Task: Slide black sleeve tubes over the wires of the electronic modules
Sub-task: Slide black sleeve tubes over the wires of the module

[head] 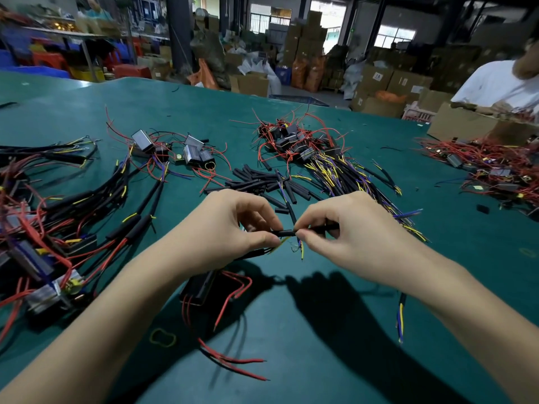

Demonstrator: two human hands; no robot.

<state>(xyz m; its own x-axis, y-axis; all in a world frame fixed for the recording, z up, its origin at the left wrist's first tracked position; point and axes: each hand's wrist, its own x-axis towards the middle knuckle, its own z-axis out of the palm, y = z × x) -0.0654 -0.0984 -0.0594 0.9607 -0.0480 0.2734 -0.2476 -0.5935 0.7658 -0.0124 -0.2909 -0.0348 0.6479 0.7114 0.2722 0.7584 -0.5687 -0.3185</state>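
Observation:
My left hand [230, 228] pinches a short black sleeve tube [284, 233] above the green table. My right hand [347, 231] pinches a black sleeved wire bundle [329, 228] right at the tube's end. Thin yellow and blue wire tips [300, 248] stick out below, between the two hands. A black electronic module [201, 288] with red wires hangs or lies under my left wrist. Loose black sleeve tubes [262, 182] lie in a heap just beyond my hands.
Sleeved modules [87, 205] are piled at the left. Several bare modules [175, 150] and a tangled heap [303, 144] lie farther back, another heap [490, 167] at the right. A person in white [495, 83] sits behind a cardboard box [466, 123]. A yellow rubber band [162, 336] lies near.

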